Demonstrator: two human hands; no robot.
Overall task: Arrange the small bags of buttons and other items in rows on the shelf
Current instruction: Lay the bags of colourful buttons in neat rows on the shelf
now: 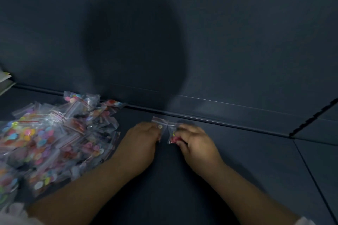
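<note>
step: starting a row, two bags laid side by side at the rear of the shelf (237,160) (judged)
left hand (140,139): fingers lay over left bag (159,123); pinching or only pressing, couldn't tell, blurred
right hand (193,142): fingers curled onto right bag (172,133), pinching it
bags: edges touching or nearly, near back wall (219,42)
pile (54,137): unsorted heap, left
do well: flatten both, square them to the wall, no overlap
</note>
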